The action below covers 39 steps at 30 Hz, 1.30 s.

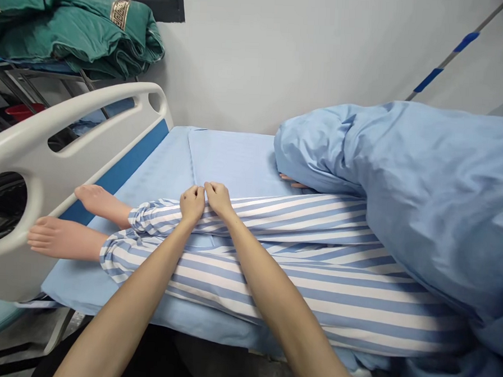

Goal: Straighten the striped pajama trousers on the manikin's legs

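A figure with smooth, manikin-like feet [61, 237] lies on the bed in blue-and-white striped trousers [335, 280]. Over the lower part of its far leg, my left hand [192, 204] is closed, knuckles up. Right beside it, my right hand [218, 199] is also closed into a fist, the two nearly touching. Both rest at the far trouser leg, but their fingertips are tucked under and whatever they hold is hidden. A light blue quilt [421, 163] covers the figure's upper part. Some of its fingers [293, 182] show from under the quilt's edge.
A white footboard [149, 93] with a blue panel closes the left end of the light blue bed sheet [232, 154]. Folded green cloths [86, 33] lie on a rack behind it. A pole [448, 58] with blue bands leans by the wall at right.
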### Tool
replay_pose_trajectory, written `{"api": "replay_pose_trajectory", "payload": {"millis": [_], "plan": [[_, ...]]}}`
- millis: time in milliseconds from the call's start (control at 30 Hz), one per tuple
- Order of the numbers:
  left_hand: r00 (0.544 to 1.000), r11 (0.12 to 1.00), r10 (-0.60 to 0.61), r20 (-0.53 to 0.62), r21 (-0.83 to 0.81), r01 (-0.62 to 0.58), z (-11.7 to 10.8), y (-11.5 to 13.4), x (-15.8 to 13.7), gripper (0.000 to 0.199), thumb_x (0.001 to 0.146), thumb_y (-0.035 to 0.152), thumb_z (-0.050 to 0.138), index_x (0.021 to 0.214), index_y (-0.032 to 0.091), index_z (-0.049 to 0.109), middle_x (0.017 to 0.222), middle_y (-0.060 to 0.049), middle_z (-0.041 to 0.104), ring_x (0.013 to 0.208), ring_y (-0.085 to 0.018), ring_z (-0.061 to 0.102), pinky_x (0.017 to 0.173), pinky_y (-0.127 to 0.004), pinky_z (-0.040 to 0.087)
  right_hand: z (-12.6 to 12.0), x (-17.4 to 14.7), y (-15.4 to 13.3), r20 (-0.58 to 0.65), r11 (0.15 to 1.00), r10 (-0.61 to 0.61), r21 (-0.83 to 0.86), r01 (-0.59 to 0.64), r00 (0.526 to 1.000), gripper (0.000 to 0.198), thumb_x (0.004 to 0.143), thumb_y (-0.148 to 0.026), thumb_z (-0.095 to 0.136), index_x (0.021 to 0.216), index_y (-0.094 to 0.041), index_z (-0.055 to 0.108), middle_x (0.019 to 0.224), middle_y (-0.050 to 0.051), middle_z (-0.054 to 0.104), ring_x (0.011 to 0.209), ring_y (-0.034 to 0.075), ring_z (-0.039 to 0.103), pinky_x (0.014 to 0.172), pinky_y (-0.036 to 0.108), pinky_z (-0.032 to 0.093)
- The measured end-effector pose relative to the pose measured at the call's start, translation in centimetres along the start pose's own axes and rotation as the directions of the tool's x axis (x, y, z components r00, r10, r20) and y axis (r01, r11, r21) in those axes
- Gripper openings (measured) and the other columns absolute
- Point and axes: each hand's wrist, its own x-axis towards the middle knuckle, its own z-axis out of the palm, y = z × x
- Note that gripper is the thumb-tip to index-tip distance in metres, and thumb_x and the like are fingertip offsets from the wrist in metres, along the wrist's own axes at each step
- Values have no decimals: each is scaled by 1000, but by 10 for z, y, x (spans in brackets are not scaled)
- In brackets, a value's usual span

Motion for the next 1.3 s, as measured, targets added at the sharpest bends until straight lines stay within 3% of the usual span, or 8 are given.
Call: {"api": "replay_pose_trajectory", "payload": {"millis": [267, 400, 567, 733, 1000, 1100, 1167, 1300], "plan": [[984, 989, -7, 179, 145, -19, -3, 6, 1, 32, 81, 33, 35, 55, 21, 48, 58, -1, 53, 57, -15, 43, 54, -26, 25, -5, 4, 1, -10, 983, 63, 172, -60, 998, 38, 82, -38, 39, 50, -19, 32, 47, -5, 28, 51, 9, 30, 49, 22, 23], [971, 1000, -4, 241, -28, 11, -2, 13, 9, 31, 78, 31, 38, 50, 20, 45, 51, 1, 46, 54, -13, 41, 53, -25, 26, -3, 6, 3, -21, 968, 90, 236, -83, 996, 37, 81, -39, 40, 50, -19, 33, 47, -5, 30, 51, 8, 30, 49, 22, 25], [991, 887, -130, 38, -441, 133, 18, 32, 8, 32, 76, 35, 40, 49, 20, 34, 47, 5, 33, 49, -9, 34, 50, -23, 28, -6, 9, 3, -60, 929, 145, 352, -115, 988, 36, 80, -39, 41, 50, -20, 32, 48, -6, 30, 49, 8, 29, 48, 22, 26], [997, 954, -74, -21, -294, 64, 28, 33, -6, 36, 80, 37, 40, 49, 20, 35, 47, 5, 37, 50, -9, 35, 50, -23, 27, -9, 8, 2, -115, 907, 182, 403, -121, 977, 35, 79, -41, 43, 52, -20, 33, 51, -5, 31, 52, 8, 31, 49, 22, 27], [999, 990, -18, 42, -137, 24, 21, 29, -9, 36, 85, 38, 32, 55, 21, 42, 53, 2, 49, 55, -12, 44, 56, -24, 31, -11, 6, -1, -94, 941, 172, 310, -135, 981, 34, 79, -38, 40, 52, -20, 31, 50, -5, 31, 52, 9, 31, 50, 22, 27], [998, 995, 24, 55, -97, -19, 22, 30, -9, 37, 86, 36, 29, 57, 20, 46, 58, 0, 55, 58, -13, 46, 58, -24, 30, -25, 9, -11, -55, 984, 155, 94, -150, 986, 35, 80, -35, 39, 49, -19, 34, 48, -5, 32, 51, 9, 32, 50, 23, 25], [997, 997, 39, 60, -73, -35, 23, 31, -10, 39, 87, 37, 28, 56, 20, 46, 58, 0, 55, 58, -13, 45, 57, -25, 29, -38, 10, -16, -4, 995, 73, -62, -73, 997, 36, 80, -34, 40, 48, -19, 34, 47, -5, 31, 50, 9, 32, 50, 24, 23], [998, 1000, 22, 58, 1, -23, 24, 31, -11, 41, 87, 39, 28, 53, 20, 41, 52, 1, 49, 54, -12, 40, 55, -25, 26, -58, 5, -10, -7, 987, -21, -162, 19, 1000, 39, 83, -35, 37, 48, -19, 31, 46, -5, 29, 49, 9, 30, 51, 24, 22]]}}
